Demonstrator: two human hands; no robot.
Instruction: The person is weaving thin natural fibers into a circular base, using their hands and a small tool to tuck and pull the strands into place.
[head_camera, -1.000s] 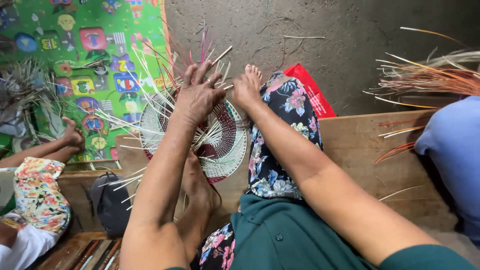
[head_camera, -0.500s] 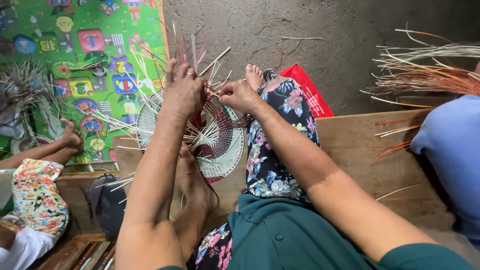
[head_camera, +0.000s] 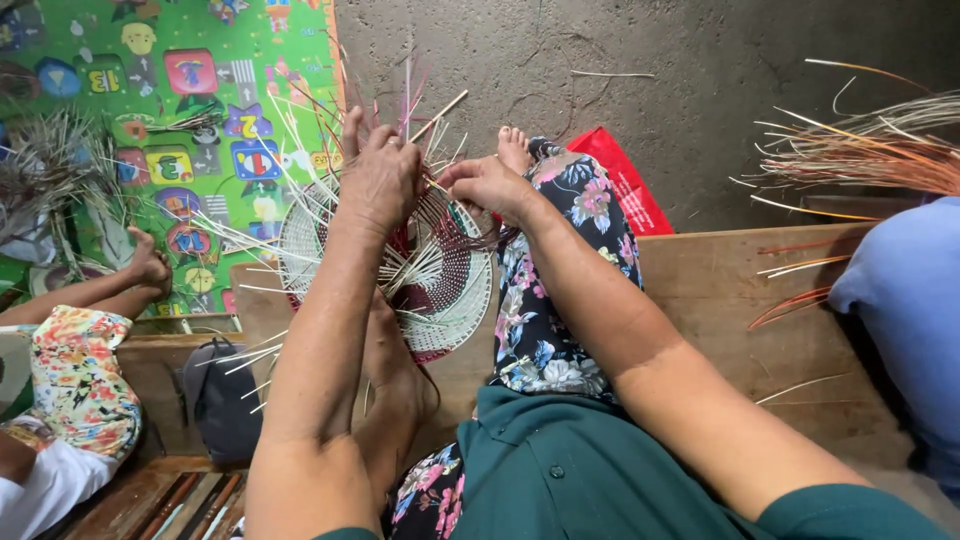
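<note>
One round woven basket base (head_camera: 440, 285), white with dark red bands, sits tilted between the person's knees, propped against one bare foot (head_camera: 395, 365) at about 6 o'clock of it, with a second foot (head_camera: 513, 148) showing at its 1 o'clock. Loose pale and pink strips (head_camera: 300, 215) stick out from its rim in all directions, too many to count. Two hands work at its upper edge: the left hand (head_camera: 380, 180) lies curled over the top of the weave with fingers closed around some upright strips, and the right hand (head_camera: 490, 185) just beside it at 3 o'clock pinches a thin strip between thumb and fingertips; the two hands nearly touch. One red bag (head_camera: 620, 180) lies on the concrete floor (head_camera: 640, 60) at 2 o'clock. One green play mat (head_camera: 170, 110) covers the floor at 10 o'clock. A wooden bench (head_camera: 740, 290) runs to the right, its top bare. One neighbour's hand (head_camera: 150, 265) rests at 9 o'clock, and a bundle of orange and pale strips (head_camera: 860, 150) fans out at 3 o'clock above a blue sleeve (head_camera: 900, 290)
</note>
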